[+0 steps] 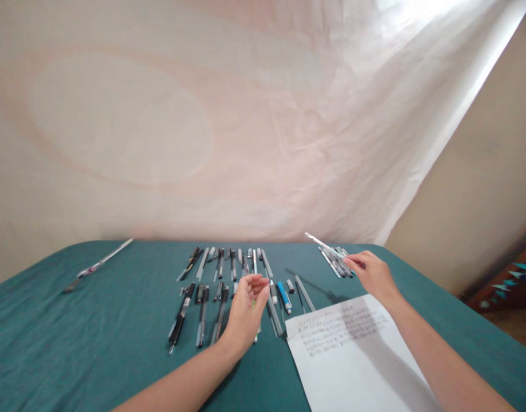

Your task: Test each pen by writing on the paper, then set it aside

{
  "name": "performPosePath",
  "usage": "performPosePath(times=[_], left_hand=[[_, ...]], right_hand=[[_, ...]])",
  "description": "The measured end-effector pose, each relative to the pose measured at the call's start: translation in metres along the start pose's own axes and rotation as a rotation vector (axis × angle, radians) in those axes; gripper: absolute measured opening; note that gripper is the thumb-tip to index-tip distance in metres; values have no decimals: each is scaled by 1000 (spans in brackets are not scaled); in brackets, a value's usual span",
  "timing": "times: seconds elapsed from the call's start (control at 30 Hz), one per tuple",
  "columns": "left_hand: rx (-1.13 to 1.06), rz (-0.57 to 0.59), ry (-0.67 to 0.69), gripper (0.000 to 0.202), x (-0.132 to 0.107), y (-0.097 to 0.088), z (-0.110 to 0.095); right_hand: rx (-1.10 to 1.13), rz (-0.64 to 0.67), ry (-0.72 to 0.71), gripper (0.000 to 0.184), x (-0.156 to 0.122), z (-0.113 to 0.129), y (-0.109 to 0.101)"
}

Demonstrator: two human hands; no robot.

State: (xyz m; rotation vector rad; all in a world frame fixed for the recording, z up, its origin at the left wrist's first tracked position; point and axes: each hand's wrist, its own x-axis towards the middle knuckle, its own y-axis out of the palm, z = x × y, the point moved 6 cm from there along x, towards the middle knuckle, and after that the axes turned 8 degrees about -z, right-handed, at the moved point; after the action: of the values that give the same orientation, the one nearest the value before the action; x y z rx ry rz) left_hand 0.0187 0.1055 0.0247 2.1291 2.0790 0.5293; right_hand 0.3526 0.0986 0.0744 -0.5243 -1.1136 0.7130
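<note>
Over on the right, my right hand (372, 277) pinches a slim, pale pen (325, 245), its far end pointing up and left. Just beneath lies a bunch of pens (334, 264), partly hidden by that hand. My left hand (248, 309) hovers above the front row of pens, fingers loosely curled, thumb a little apart, with nothing visible between them. Around it are dark-capped pens (203, 315), a blue pen (284, 297) and clear-barrelled pens (305, 293). Behind them runs another row of pens (221, 264). My left hand hides part of the front row.
A sheet of handwritten paper (344, 372) lies at the front right, shaded by my right arm. At the far left a long, thin whitish item (104, 260) rests on the green tablecloth (95, 332). A pale cloth (246, 143) hangs behind the table.
</note>
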Motion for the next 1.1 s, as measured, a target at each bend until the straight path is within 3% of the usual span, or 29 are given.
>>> performPosePath(times=[0.2, 0.37, 0.63, 1.1], left_hand=[[563, 251, 353, 18, -25, 16, -17], [723, 363, 425, 20, -37, 23, -22], [739, 483, 506, 22, -46, 30, -25], [764, 489, 534, 22, -48, 30, -25]], right_hand=[[-145, -49, 222, 40, 0, -109, 2], [-203, -16, 348, 38, -16, -154, 21], [-217, -22, 380, 37, -20, -169, 38], [-95, -4, 312, 34, -18, -159, 43]])
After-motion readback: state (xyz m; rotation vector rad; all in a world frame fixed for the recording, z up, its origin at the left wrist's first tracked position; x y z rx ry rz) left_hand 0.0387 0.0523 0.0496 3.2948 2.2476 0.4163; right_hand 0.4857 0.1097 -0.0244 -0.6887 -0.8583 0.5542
